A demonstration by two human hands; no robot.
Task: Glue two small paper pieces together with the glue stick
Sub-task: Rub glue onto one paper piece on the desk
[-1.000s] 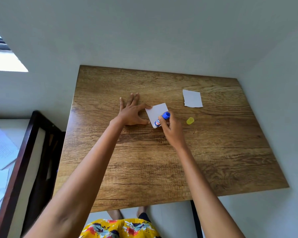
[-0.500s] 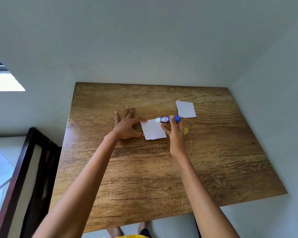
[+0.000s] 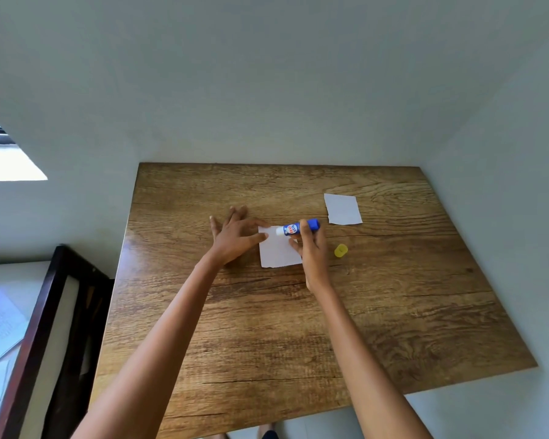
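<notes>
One paper (image 3: 278, 250) lies in the middle of the desk (image 3: 298, 327). The other paper (image 3: 342, 209) lies behind it to the right. The cap (image 3: 340, 250) sits right of the first paper, in front of the other.

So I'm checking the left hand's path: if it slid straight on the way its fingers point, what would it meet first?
The left hand lies flat, fingers aimed at the far edge of the table. That stretch shows only bare wood, so the way looks free up to the wall. The paper piece under its thumb lies off to the side.

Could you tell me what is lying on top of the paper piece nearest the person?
The left hand pins its left edge; the glue stick tip touches it. The right hand hides its right edge.
</notes>
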